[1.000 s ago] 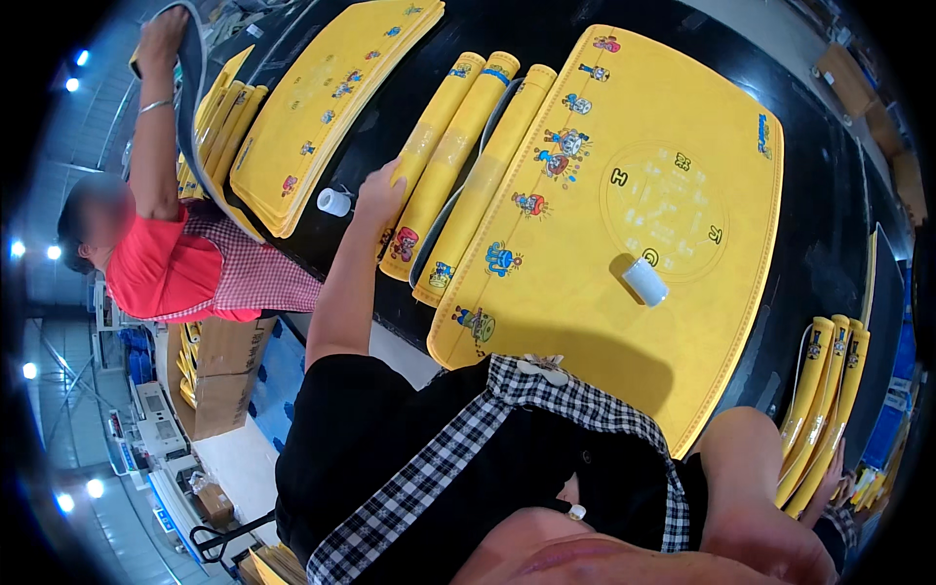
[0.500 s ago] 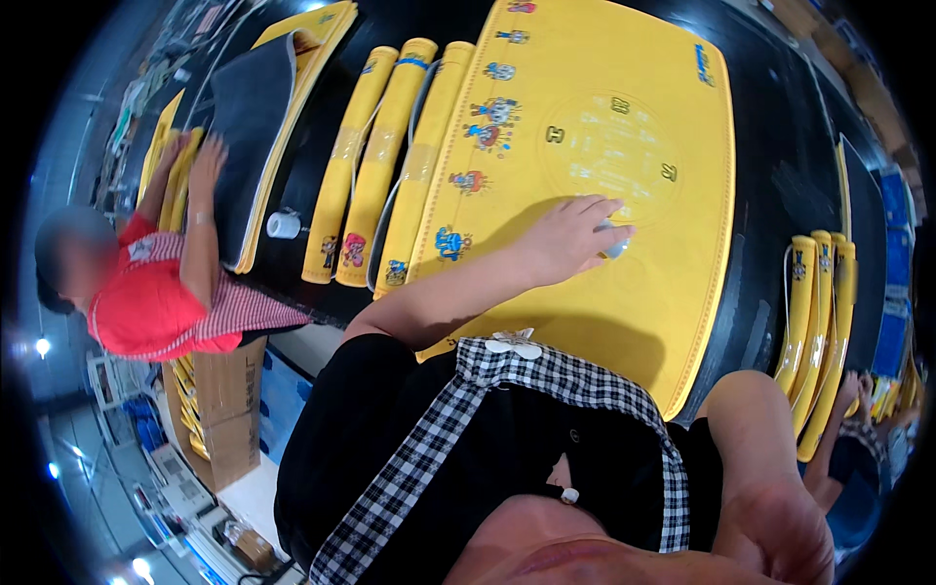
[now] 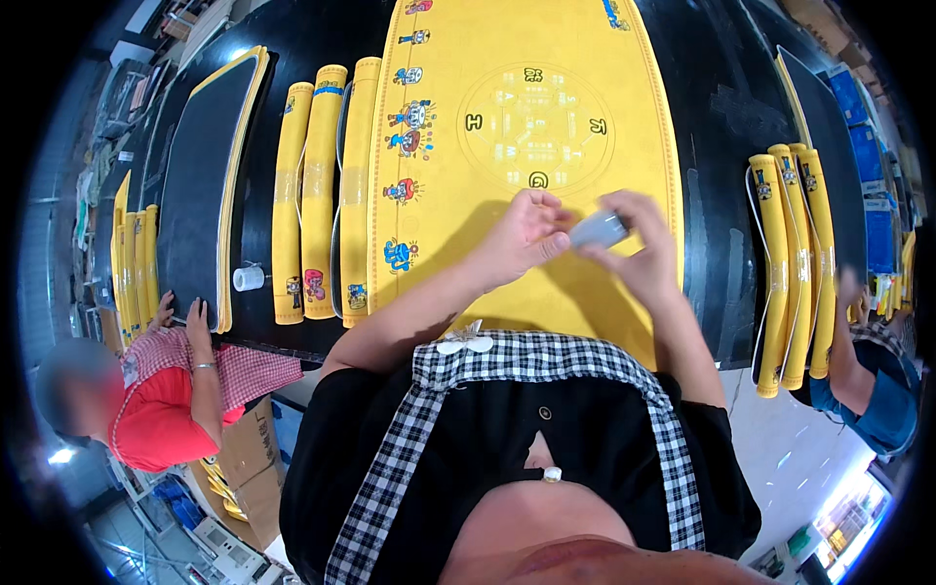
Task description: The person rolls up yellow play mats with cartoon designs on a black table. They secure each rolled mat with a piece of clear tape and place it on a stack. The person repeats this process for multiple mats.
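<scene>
The right hand (image 3: 639, 239) grips a blurred roll of tape (image 3: 598, 230) over the near part of a yellow mat (image 3: 531, 146). The left hand (image 3: 528, 234) is at the roll's left, fingers loosely curled and parted, thumb close to the tape; whether it pinches the tape's end I cannot tell.

The mat lies flat on the dark bench (image 3: 726, 127), printed side up, so its rolling is not yet done, nor does any clear band show around it. Just beside its left edge, three rolled mats (image 3: 320, 195) lie side by side with clear tape around their middles; these look finished. Farther left, a second tape roll (image 3: 249, 279) sits by a stack (image 3: 210, 185) with a dark face uppermost, where a co-worker in red (image 3: 171, 414) stands. Well to the right, more rolls (image 3: 792, 273), also taped, look done. Judging by this, the flat mat has both rolling and taping left.
</scene>
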Tool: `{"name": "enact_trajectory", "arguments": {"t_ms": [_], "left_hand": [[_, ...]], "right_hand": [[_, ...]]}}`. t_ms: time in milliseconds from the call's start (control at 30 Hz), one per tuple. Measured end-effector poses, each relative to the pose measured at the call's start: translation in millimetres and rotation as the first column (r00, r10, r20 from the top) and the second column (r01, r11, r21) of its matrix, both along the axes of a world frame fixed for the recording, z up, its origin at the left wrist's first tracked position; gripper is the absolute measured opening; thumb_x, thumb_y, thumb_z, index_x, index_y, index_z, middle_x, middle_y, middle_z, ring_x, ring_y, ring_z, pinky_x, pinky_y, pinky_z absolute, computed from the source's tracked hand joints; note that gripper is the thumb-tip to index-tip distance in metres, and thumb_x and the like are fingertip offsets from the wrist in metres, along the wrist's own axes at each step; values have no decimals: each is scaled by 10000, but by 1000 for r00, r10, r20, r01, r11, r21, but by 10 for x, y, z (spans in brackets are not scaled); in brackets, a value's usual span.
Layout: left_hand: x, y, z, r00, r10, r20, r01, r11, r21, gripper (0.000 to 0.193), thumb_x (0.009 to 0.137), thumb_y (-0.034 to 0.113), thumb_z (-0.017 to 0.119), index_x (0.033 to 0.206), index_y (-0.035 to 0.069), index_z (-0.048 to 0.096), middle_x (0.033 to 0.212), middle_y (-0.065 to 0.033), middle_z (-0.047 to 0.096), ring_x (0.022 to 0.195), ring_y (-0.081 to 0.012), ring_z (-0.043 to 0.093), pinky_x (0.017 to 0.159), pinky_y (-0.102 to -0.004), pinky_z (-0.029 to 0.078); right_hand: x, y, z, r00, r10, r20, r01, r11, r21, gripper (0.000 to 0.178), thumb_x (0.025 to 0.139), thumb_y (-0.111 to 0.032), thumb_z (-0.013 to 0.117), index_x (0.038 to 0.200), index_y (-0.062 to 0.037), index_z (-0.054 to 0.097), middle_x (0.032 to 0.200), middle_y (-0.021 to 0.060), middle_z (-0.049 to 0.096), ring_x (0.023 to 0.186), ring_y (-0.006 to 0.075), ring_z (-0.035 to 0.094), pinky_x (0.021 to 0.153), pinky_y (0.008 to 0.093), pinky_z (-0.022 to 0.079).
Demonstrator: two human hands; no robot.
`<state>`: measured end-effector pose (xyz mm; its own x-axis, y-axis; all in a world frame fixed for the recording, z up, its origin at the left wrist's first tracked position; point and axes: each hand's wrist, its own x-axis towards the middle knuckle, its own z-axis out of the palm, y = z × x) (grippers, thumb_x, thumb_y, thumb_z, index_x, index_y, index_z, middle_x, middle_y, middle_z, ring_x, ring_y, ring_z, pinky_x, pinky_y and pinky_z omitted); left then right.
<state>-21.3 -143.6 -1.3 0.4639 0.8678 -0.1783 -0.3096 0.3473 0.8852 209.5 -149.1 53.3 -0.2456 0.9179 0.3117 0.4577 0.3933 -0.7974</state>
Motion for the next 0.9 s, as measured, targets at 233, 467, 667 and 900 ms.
{"name": "enact_trajectory", "arguments": {"t_ms": [233, 467, 667, 900], "left_hand": [[-1153, -204, -102, -20, 623, -782, 203, 769, 607, 680, 853, 294, 787, 1392, -21, 520, 1378, -286, 545, 1337, -452, 479, 1145, -497, 374], [-1821, -766, -228, -21, 546, -837, 85, 836, 543, 651, 825, 301, 824, 1340, -16, 581, 1243, -204, 637, 1203, -371, 562, 1021, -475, 445], [-1812, -466, -362, 45, 392, -919, -207, 903, 375, 777, 806, 404, 829, 1386, -26, 540, 1169, -237, 620, 1152, -369, 578, 1023, -441, 451], [-1729, 18, -782, -267, 269, -925, -80, 951, 300, 834, 834, 513, 765, 1391, -57, 519, 1287, -282, 560, 1193, -481, 535, 1063, -520, 422]], "right_hand": [[1555, -91, -631, 457, -678, 575, 637, 701, 320, 478, 768, -94, 848, 1201, -93, 643, 1224, 120, 621, 1117, 345, 596, 960, 431, 511], [1306, -362, -730, 284, -769, 572, 621, 602, 502, 524, 826, -328, 795, 1295, -142, 652, 1446, 96, 533, 1305, 360, 482, 1063, 518, 408], [736, -408, -805, 584, -524, 620, 699, 713, -56, 581, 859, -405, 762, 1322, -74, 645, 1306, 161, 601, 1224, 372, 519, 1032, 485, 432], [754, 186, -1352, 733, -511, 449, 665, 678, -313, 511, 804, -280, 818, 1234, -53, 660, 1235, 195, 623, 1149, 375, 586, 948, 452, 513]]}}
